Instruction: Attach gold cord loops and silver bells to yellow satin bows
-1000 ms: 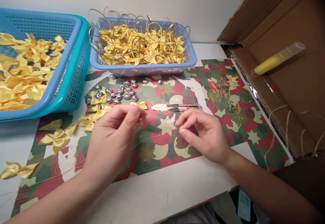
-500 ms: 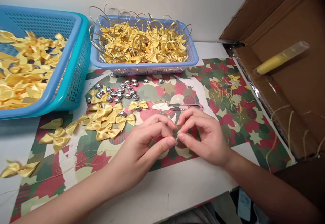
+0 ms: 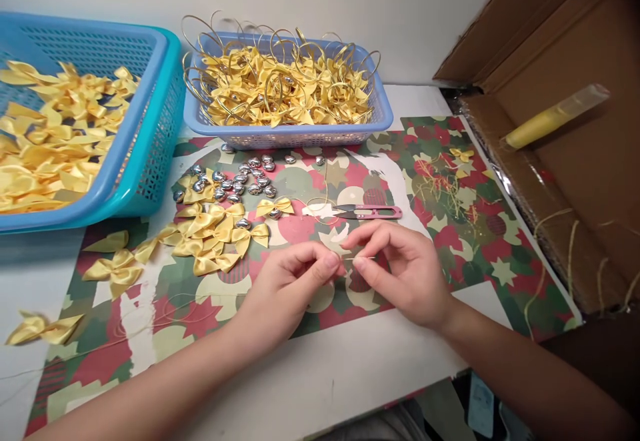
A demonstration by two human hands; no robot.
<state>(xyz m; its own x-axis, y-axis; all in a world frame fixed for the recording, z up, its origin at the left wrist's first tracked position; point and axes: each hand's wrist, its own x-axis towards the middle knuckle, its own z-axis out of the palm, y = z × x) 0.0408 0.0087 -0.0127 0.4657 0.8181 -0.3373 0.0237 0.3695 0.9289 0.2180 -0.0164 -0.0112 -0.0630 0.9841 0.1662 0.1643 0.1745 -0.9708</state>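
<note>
My left hand [image 3: 297, 281] is closed in a pinch, thumb pressed on the forefinger. My right hand [image 3: 400, 264] faces it, thumb and forefinger pinched too. Between the fingertips runs a thin pale thread [image 3: 349, 259]; its straight end past the right thumb could be a needle, too fine to tell. More gold thread [image 3: 175, 314] trails loosely from the left edge toward my left wrist. Just beyond my right hand lie pink thread snips [image 3: 373, 211]. Yellow satin bows [image 3: 215, 231] are heaped left of my hands, with silver bells [image 3: 243, 177] behind them.
A blue basket [image 3: 300, 135] at the back holds bows with gold loops. Stacked blue baskets [image 3: 145, 107] with bows stand at the left. On the right are thread scraps [image 3: 440, 184] and a cardboard box [image 3: 555, 47] with a yellow tube [image 3: 555, 117] sticking out.
My left fingers have curled into a tighter pinch and shifted slightly left and down. The strand at my right thumb now lies level and shows more clearly.
</note>
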